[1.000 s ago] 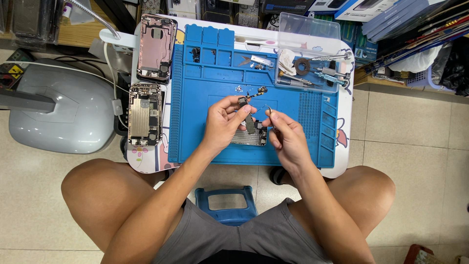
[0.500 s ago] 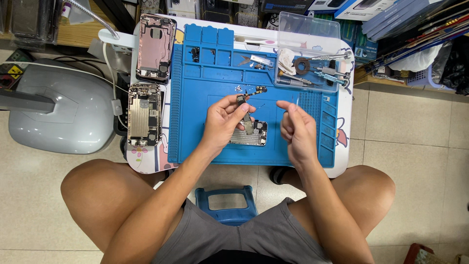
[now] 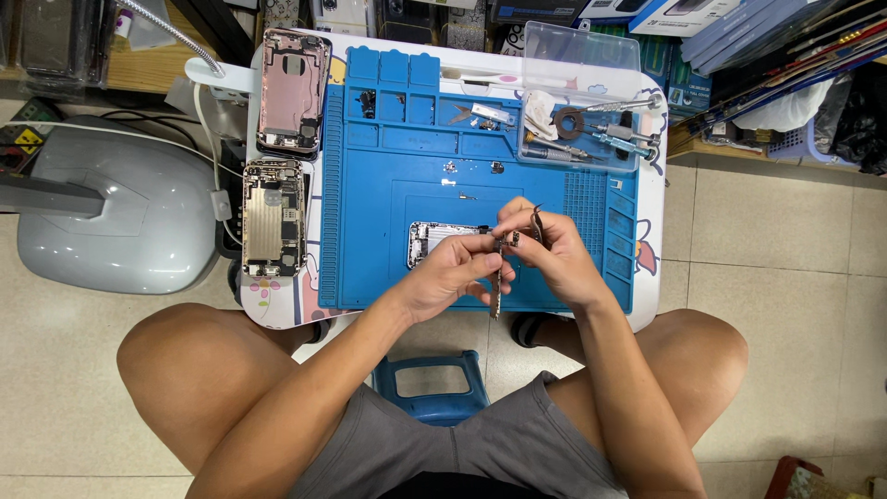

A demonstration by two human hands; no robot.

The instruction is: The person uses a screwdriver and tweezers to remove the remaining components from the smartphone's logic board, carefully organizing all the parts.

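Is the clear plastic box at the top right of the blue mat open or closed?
Open. The clear plastic box has its lid raised behind it, and the screwdrivers inside lie uncovered.

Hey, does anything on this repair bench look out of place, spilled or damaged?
Nothing looks spilled. Two opened phone housings lie off the blue mat, at the table's left edge. Small loose parts sit scattered on the mat beyond the left hand and right hand.

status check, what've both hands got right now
Left hand and right hand together pinching a small part. Above blue mat. Opened phone just beside.
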